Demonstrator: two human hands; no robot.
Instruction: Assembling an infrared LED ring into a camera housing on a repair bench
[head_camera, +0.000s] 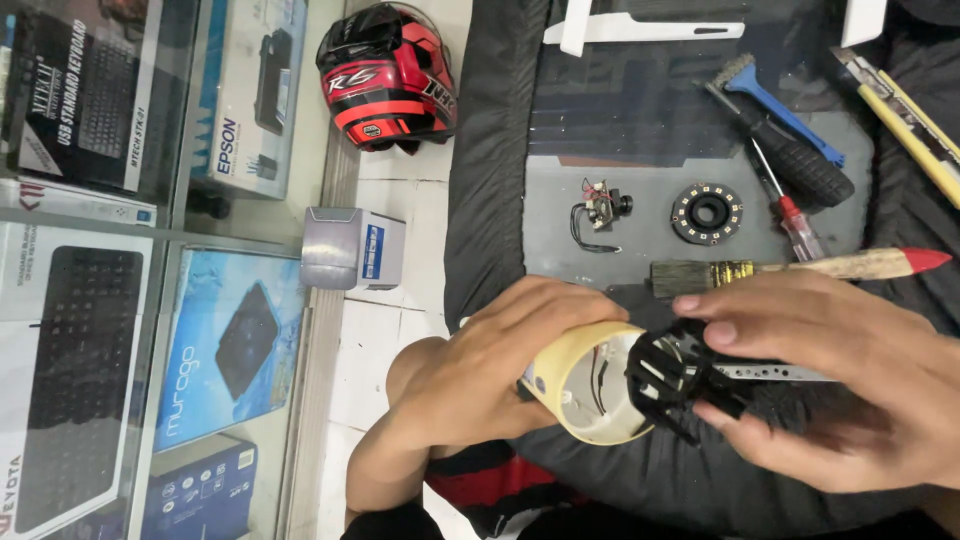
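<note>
- Cream-coloured plastic housing (585, 385), round and hollow, sat in the left hand (495, 365), whose grip was clamped around its outside.
- The right hand (830, 380) had its grip closed on a black slotted part (672, 375), held at the housing's open mouth.
- Beyond the housing on the dark bench (640, 130) lay a wooden-handled brush (800, 268), an LED ring (706, 213) and a small camera module (600, 208).
- A red-handled screwdriver (790, 212) lay just beside the ring.

I count 2 hands (500, 375), 1 helmet (385, 75), 2 brushes (800, 268), 1 screwdriver (790, 210), 1 ring light (706, 213), and 1 small camera module (605, 205).
</note>
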